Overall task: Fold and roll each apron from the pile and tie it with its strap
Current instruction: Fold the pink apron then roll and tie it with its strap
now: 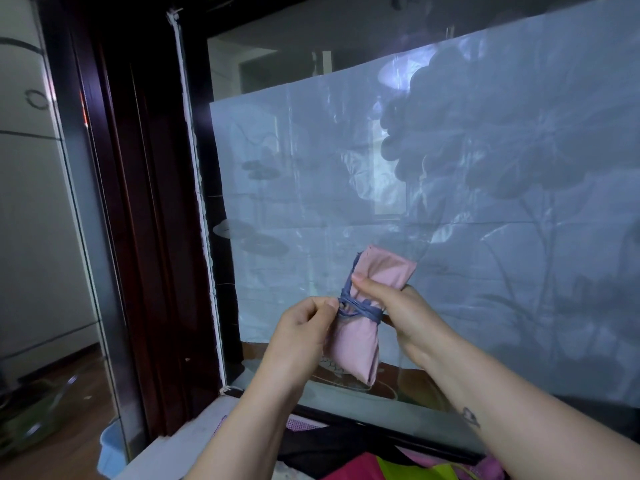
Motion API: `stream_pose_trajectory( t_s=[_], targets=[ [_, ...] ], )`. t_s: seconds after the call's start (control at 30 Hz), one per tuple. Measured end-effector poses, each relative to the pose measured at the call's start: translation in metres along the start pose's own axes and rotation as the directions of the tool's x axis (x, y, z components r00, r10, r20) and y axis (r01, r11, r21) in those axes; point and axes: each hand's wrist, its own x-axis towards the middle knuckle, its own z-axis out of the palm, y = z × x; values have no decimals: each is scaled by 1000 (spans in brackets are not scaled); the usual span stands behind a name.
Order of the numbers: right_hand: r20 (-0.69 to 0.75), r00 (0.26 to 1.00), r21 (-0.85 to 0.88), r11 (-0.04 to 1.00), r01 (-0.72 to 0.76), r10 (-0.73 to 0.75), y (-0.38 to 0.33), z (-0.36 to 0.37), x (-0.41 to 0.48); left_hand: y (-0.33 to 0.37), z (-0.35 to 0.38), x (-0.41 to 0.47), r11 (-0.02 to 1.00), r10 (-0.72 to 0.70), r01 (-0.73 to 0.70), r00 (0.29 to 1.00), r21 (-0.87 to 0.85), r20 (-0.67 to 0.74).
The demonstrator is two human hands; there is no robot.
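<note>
Hands raised, I see: left hand [298, 327] pinches the blue strap [367, 310] at its knot, right hand [405, 306] grips the rolled pink apron [353, 348].

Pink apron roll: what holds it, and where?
The right hand grips the rolled pink apron around its upper middle; the left hand pinches the blue strap wound round it, at its left edge.

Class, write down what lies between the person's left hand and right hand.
In the head view, the rolled pink apron lies between the left hand and the right hand, with its blue strap wound round the middle. Both hands touch it.
</note>
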Motion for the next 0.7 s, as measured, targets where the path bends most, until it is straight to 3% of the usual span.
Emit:
stream_pose_trajectory(
  t_s=[0.2,0.3,0.37,0.43,0.5,0.7],
  targets=[
    [61,996,-21,998,66,-65,-1,-5,-4,11,-4,-1,998,-31,27,998,64,63],
    [129,985,-81,989,127,-116,-6,-10,-8,13,-8,-4,998,-29,20,984,54,174],
    [159,977,-116,980,159,-140,-8,-14,-9,13,-14,-4,989,-11,-24,973,148,230],
    [182,974,-124,979,162,-137,-9,-16,-10,13,-20,-3,927,56,-146,965,346,258],
    [201,973,-66,990,127,-111,-9,-17,-11,11,-28,-2,859,109,-243,947,451,301],
    [206,978,221,975,-22,-25,5,-16,-13,7,-40,4,741,158,-382,898,552,410]
  ],
)
